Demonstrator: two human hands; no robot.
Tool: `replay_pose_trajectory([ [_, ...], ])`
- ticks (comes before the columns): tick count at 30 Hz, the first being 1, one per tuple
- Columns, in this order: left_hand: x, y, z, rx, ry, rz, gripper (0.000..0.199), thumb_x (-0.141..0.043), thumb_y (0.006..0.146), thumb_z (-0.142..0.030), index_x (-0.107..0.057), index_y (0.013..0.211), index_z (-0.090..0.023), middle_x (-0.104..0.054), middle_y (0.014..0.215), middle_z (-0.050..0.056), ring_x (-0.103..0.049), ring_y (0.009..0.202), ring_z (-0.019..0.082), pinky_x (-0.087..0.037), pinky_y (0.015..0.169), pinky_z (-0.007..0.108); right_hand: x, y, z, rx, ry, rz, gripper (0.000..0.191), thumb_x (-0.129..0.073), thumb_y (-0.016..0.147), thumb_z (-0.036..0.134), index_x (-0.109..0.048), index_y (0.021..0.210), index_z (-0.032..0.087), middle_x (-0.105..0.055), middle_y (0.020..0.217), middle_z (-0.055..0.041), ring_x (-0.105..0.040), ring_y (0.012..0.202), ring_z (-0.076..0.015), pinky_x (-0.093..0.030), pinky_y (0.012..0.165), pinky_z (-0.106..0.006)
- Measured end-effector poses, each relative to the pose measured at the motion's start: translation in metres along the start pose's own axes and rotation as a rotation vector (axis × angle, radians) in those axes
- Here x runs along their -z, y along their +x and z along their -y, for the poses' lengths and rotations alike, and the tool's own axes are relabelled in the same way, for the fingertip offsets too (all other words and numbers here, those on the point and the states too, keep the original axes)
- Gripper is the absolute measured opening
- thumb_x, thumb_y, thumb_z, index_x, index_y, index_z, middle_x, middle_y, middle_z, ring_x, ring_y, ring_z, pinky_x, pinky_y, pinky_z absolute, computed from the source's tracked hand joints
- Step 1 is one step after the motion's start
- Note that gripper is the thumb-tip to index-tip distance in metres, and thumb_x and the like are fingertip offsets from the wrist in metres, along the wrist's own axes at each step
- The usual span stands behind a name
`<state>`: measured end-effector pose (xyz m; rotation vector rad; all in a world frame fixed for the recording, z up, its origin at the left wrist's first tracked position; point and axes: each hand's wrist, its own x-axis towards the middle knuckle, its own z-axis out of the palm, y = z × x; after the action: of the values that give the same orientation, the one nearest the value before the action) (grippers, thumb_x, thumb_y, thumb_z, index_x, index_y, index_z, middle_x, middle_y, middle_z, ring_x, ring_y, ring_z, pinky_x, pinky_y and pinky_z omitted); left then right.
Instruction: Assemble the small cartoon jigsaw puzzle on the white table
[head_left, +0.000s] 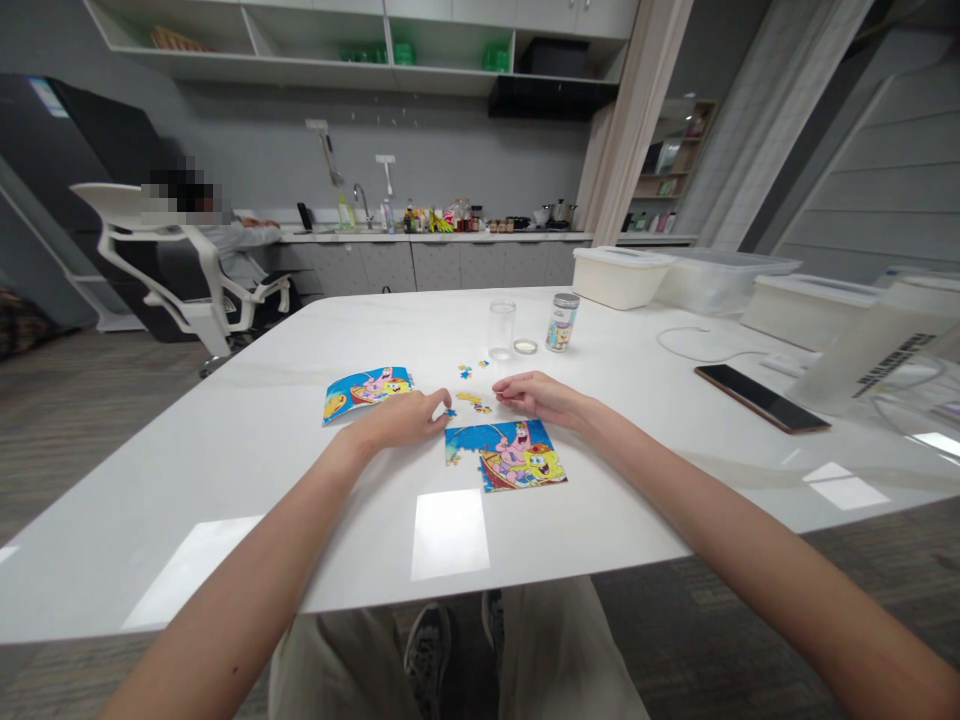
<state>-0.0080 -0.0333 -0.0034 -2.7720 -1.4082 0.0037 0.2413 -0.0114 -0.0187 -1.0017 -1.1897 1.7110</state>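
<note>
A partly joined jigsaw puzzle [525,458] lies flat in front of me; its picture shows a pink starfish and a yellow sponge in a boat, with a gap at the lower left. Just above its upper left corner, my left hand [405,418] has thumb and forefinger curled at a small blue jigsaw piece [451,412]. My right hand [538,396] is closed in a pinch over the table; what lies between its fingertips is too small to make out. Loose yellow pieces [469,398] lie between the hands, and blue pieces [466,372] farther back. A curled picture sheet [352,392] sits beyond my left hand.
Behind the pieces stand a clear jar [501,330], a round lid [526,346] and a printed jar [562,322]. On the right are a phone [761,397], a white cable [701,352] and storage boxes [619,278]. A person sits in a white chair [202,270] at far left.
</note>
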Motion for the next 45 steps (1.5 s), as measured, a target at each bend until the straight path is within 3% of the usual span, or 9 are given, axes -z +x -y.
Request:
replay_pose_trajectory([
  [5, 0.0005, 0.0002, -0.0005, -0.005, 0.006, 0.008, 0.034, -0.038, 0.093, -0.038, -0.054, 0.117, -0.020, -0.068, 0.069, 0.005, -0.065, 0.069, 0.022, -0.044, 0.064, 0.029, 0.0011, 0.0000, 0.0006, -0.017, 0.003, -0.030, 0.028, -0.072, 0.061, -0.008, -0.066, 0.076, 0.014, -0.065, 0.070, 0.0005, -0.062, 0.063, -0.0074, -0.054, 0.062, -0.016],
  [10, 0.0016, 0.0000, -0.0019, -0.002, 0.010, 0.008, 0.034, -0.037, 0.093, -0.038, -0.054, 0.117, -0.020, -0.068, 0.068, 0.005, -0.065, 0.068, 0.022, -0.043, 0.062, 0.029, 0.0008, -0.0008, 0.0007, -0.029, -0.060, -0.027, 0.012, -0.074, 0.072, 0.007, -0.069, 0.080, 0.014, -0.069, 0.077, -0.0037, -0.062, 0.064, -0.0081, -0.053, 0.059, -0.016],
  [15, 0.0019, 0.0000, -0.0015, -0.002, 0.008, 0.014, 0.035, -0.038, 0.093, -0.037, -0.054, 0.118, -0.020, -0.068, 0.069, 0.005, -0.065, 0.069, 0.022, -0.043, 0.064, 0.029, -0.0004, 0.0003, 0.0003, -0.022, -0.054, -0.038, 0.017, -0.065, 0.075, -0.002, -0.071, 0.081, 0.012, -0.069, 0.076, -0.0050, -0.061, 0.066, -0.0077, -0.054, 0.065, -0.016],
  [21, 0.0013, 0.0002, -0.0007, -0.003, 0.021, 0.005, 0.033, -0.039, 0.093, -0.037, -0.054, 0.117, -0.020, -0.065, 0.066, 0.004, -0.064, 0.067, 0.021, -0.043, 0.062, 0.028, -0.0035, -0.0031, 0.0046, 0.010, -0.022, -0.038, 0.020, -0.058, 0.069, -0.007, -0.066, 0.072, 0.011, -0.060, 0.060, 0.0012, -0.048, 0.046, -0.0026, -0.040, 0.043, -0.011],
  [28, 0.0025, -0.0004, -0.0017, -0.005, 0.019, 0.001, 0.032, -0.039, 0.093, -0.037, -0.054, 0.116, -0.020, -0.065, 0.067, 0.003, -0.064, 0.068, 0.021, -0.042, 0.061, 0.028, -0.0070, -0.0048, 0.0045, -0.018, 0.004, -0.076, 0.013, -0.065, 0.077, -0.001, -0.064, 0.082, 0.011, -0.071, 0.074, -0.0063, -0.067, 0.067, -0.0082, -0.054, 0.065, -0.014],
  [32, 0.0028, -0.0004, -0.0017, -0.001, 0.011, 0.006, 0.032, -0.039, 0.093, -0.037, -0.054, 0.115, -0.020, -0.066, 0.067, 0.004, -0.064, 0.069, 0.021, -0.041, 0.061, 0.028, -0.0052, -0.0036, 0.0028, -0.012, -0.014, -0.066, 0.012, -0.067, 0.079, 0.002, -0.064, 0.085, 0.013, -0.072, 0.077, -0.0064, -0.068, 0.067, -0.0086, -0.054, 0.064, -0.015],
  [40, 0.0003, -0.0002, -0.0003, 0.000, -0.006, 0.008, 0.032, -0.039, 0.093, -0.038, -0.054, 0.115, -0.021, -0.066, 0.068, 0.004, -0.064, 0.069, 0.022, -0.041, 0.061, 0.028, -0.0022, -0.0026, 0.0011, 0.020, -0.023, -0.032, 0.027, -0.069, 0.065, -0.010, -0.067, 0.079, 0.014, -0.066, 0.071, 0.0011, -0.065, 0.064, -0.0065, -0.051, 0.059, -0.012],
  [45, 0.0021, -0.0005, -0.0017, 0.012, 0.002, 0.020, 0.033, -0.038, 0.093, -0.038, -0.054, 0.116, -0.021, -0.067, 0.070, 0.004, -0.064, 0.071, 0.021, -0.041, 0.062, 0.027, -0.0015, -0.0011, 0.0012, -0.011, -0.044, -0.069, 0.021, -0.068, 0.070, -0.005, -0.068, 0.082, 0.013, -0.070, 0.072, -0.0035, -0.065, 0.065, -0.0079, -0.049, 0.054, -0.013],
])
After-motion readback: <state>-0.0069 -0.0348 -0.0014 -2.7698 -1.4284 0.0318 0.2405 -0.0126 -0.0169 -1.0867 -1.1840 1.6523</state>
